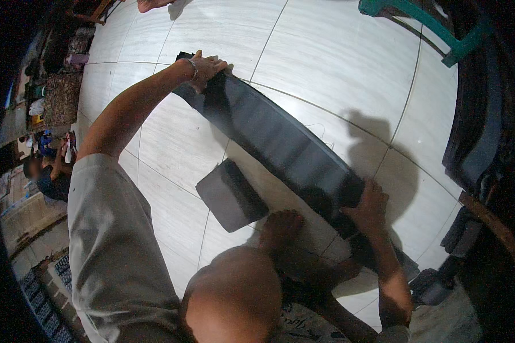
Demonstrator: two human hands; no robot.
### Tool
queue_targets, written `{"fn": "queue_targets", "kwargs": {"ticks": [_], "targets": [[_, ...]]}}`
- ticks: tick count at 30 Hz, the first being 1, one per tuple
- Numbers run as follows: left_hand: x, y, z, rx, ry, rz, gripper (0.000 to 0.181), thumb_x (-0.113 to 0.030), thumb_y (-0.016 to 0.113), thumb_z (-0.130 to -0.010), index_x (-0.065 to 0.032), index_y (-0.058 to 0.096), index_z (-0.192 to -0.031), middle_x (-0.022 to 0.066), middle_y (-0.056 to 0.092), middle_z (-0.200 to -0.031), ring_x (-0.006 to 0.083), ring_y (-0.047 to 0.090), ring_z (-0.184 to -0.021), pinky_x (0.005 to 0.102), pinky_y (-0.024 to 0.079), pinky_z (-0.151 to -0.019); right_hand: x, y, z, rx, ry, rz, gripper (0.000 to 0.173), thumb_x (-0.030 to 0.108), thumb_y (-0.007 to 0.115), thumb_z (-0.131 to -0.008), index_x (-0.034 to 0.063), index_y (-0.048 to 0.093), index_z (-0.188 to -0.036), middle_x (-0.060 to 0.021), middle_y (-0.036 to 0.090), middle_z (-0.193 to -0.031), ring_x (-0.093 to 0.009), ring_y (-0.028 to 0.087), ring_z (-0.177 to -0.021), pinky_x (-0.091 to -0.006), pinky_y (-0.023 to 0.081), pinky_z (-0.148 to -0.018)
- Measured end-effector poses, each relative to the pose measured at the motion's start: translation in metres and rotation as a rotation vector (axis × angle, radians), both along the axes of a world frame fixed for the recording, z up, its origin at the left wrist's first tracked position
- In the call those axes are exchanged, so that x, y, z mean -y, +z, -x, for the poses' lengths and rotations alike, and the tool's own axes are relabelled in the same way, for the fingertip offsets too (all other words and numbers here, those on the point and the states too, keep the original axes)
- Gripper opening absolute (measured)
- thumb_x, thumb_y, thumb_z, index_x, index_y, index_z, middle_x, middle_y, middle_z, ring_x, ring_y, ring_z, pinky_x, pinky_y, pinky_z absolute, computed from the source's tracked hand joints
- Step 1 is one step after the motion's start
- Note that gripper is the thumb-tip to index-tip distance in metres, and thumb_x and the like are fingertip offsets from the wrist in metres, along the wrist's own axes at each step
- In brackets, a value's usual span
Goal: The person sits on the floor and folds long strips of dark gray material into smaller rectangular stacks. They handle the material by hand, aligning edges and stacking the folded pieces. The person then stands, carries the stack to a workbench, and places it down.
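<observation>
A long dark grey strip (279, 141), apparently folded cloth, stretches diagonally across the white tiled floor before me. My left hand (206, 70) grips its far left end, with fingers over the upper edge; a bracelet circles that wrist. At the near right end, my right hand (371, 206) grasps the corner, thumb on the top face. Between the strip and my bent knee lies a smaller dark grey folded piece (229, 197), flat on the tiles. My bare foot (283, 225) rests beside this piece, partly in shadow.
A green stool-like frame (429, 30) stands at upper right. More dark folded pieces (437, 285) lie by my right forearm. At far left sits another person (53, 178), near stacked patterned bundles (62, 98). A loose thread (317, 128) trails beside the strip.
</observation>
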State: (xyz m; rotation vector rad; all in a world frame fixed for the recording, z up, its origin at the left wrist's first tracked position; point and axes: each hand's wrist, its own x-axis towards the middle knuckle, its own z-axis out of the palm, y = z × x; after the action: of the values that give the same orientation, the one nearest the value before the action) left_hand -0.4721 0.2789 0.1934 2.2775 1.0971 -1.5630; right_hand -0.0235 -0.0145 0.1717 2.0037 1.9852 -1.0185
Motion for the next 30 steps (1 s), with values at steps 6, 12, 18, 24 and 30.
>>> {"fn": "queue_targets", "kwargs": {"ticks": [6, 12, 18, 24, 30], "targets": [[-0.011, 0.002, 0.003, 0.072, 0.020, 0.087, 0.108, -0.037, 0.085, -0.058, -0.0114, 0.023, -0.143, 0.0169, 0.042, -0.136, 0.0321, 0.041, -0.128, 0.0554, 0.031, -0.101, -0.010, 0.001, 0.002, 0.092, 0.080, 0.030, 0.093, 0.044, 0.085, -0.048, -0.0027, 0.046, -0.118, -0.0215, 0.054, -0.116, -0.039, 0.050, -0.110, -0.0561, 0.031, -0.096], [-0.007, 0.012, 0.006, 0.058, 0.134, 0.086, 0.104, -0.031, 0.083, -0.059, -0.0065, 0.023, -0.141, 0.0185, 0.053, -0.124, 0.0358, 0.051, -0.117, 0.0549, 0.029, -0.103, -0.028, 0.004, -0.005, -0.177, -0.003, 0.253, 0.081, 0.047, 0.083, -0.051, -0.0004, 0.053, -0.111, -0.0252, 0.058, -0.109, -0.041, 0.054, -0.107, -0.0469, 0.044, -0.094], [-0.025, 0.022, 0.001, -0.055, -0.023, 0.199, 0.105, -0.029, 0.088, -0.048, -0.0116, 0.035, -0.137, 0.0137, 0.055, -0.122, 0.0330, 0.049, -0.119, 0.0621, 0.016, -0.107, -0.050, 0.008, -0.003, -0.185, 0.086, 0.386, 0.066, 0.038, 0.082, -0.057, 0.0021, 0.062, -0.109, -0.0177, 0.066, -0.102, -0.032, 0.063, -0.098, -0.0415, 0.046, -0.089], [-0.021, 0.026, -0.008, 0.116, -0.081, 0.263, 0.099, -0.030, 0.090, -0.041, -0.0134, 0.047, -0.129, 0.0078, 0.064, -0.111, 0.0372, 0.057, -0.109, 0.0520, 0.036, -0.100, -0.050, 0.006, -0.006, -0.372, 0.044, 0.456, 0.062, 0.031, 0.082, -0.059, 0.0036, 0.063, -0.110, -0.0168, 0.066, -0.105, -0.030, 0.062, -0.100, -0.0404, 0.045, -0.092], [-0.015, 0.010, 0.032, 0.216, 0.015, 0.122, 0.071, -0.026, 0.084, -0.056, -0.0116, 0.055, -0.119, 0.0148, 0.062, -0.112, 0.0317, 0.058, -0.106, 0.0405, 0.047, -0.093, -0.038, 0.001, -0.006, -0.444, 0.123, 0.223, 0.063, 0.026, 0.080, -0.062, 0.0038, 0.058, -0.117, -0.0172, 0.065, -0.108, -0.032, 0.058, -0.108, -0.0415, 0.041, -0.098]]}}
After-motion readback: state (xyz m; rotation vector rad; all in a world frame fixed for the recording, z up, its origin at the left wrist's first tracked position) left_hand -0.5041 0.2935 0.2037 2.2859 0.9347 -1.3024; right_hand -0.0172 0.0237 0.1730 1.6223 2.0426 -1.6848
